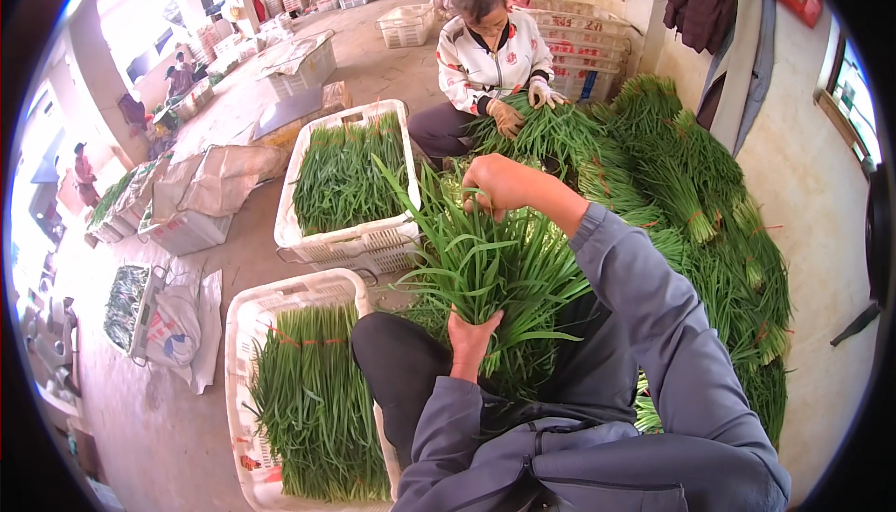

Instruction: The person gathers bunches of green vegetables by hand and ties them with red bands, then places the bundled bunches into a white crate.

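Observation:
My left hand [472, 337] grips a loose bunch of long green leaves, probably garlic chives [483, 274], close above my lap. At the bunch's far end, my right hand [488, 184] is curled with fingertips pinching some of the leaf tips. The leaves fan out between both hands, and several blades stick out to the left. To the left of my knee stands a white plastic crate [350, 288] holding tied bundles of chives [318, 400]. Beyond it is a second white crate [402, 141] with more upright bundles [353, 176].
Opposite me a seated co-worker in gloves [505, 116] handles a heap of chives [560, 130]. Tied bundles [700, 218] are piled along the wall at right. Stacked crates [584, 43] stand behind the co-worker. A sack-covered crate [189, 228] sits on the floor at left.

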Motion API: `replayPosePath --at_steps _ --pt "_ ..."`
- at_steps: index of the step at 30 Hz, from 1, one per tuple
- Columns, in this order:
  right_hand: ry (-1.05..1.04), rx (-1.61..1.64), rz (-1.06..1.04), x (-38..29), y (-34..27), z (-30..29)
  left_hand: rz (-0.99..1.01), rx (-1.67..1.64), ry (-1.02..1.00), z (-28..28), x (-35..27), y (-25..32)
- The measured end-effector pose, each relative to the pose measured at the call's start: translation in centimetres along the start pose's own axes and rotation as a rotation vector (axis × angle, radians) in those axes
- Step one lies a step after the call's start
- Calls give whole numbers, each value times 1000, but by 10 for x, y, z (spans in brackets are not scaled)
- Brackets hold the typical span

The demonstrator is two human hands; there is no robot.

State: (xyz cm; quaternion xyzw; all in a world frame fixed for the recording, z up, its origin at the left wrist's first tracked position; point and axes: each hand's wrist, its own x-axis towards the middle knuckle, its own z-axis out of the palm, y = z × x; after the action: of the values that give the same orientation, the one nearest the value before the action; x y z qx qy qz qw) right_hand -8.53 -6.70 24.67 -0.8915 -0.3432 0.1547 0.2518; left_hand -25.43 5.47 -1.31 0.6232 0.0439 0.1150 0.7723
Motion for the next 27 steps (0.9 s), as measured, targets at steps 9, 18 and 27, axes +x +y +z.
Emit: replayPosePath --at_steps 9,18,27 --pt "657 1114 -99 -27 13 -36 16 -14 52 -2 5 -7" --pt "387 1142 -354 -143 23 12 -136 -250 212 -17 23 -4" --pt "-282 548 556 -156 66 167 -169 -332 267 -25 25 -7"
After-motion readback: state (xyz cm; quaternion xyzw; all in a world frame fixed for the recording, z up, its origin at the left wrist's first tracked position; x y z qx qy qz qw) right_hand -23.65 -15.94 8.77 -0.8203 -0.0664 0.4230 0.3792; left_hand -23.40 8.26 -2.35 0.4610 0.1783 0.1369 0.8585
